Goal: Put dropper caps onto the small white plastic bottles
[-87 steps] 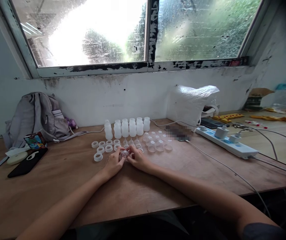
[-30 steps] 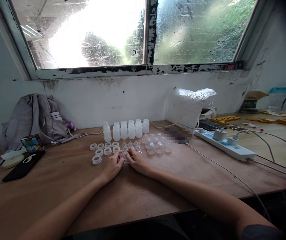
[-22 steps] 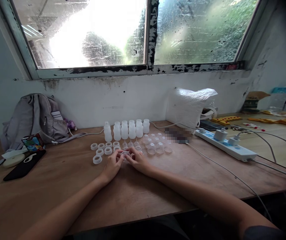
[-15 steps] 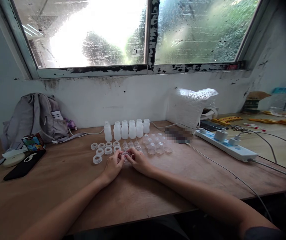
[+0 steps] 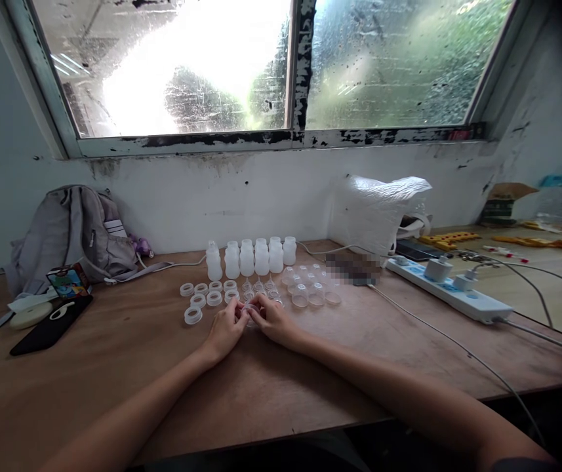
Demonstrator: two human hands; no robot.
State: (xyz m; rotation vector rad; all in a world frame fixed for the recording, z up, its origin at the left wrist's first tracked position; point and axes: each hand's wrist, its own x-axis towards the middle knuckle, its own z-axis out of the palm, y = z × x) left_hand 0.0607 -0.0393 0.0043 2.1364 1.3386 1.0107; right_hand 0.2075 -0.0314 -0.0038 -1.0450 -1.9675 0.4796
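Note:
My left hand (image 5: 226,329) and my right hand (image 5: 273,320) meet at the middle of the table, thumbs and fingertips closed on a small translucent bottle ring (image 5: 248,308). The fingers hide most of it, and I cannot tell whether another part sits inside. Left of the hands lie several screw rings (image 5: 193,316). Clear bottle teats (image 5: 258,286) stand just beyond the fingertips. A row of frosted baby bottles (image 5: 246,259) stands behind them, the leftmost with a top fitted. To the right are several clear domed caps (image 5: 316,295).
A power strip (image 5: 450,288) with plugs and cables lies at the right. A white plastic bag (image 5: 366,210) stands by the wall. At the left are a grey backpack (image 5: 71,229) and a black phone-like slab (image 5: 49,328) on the wooden table (image 5: 241,406).
The view has shifted slightly. Both hands stay together at the same spot, fingers now closed more tightly over the ring, so less of it shows.

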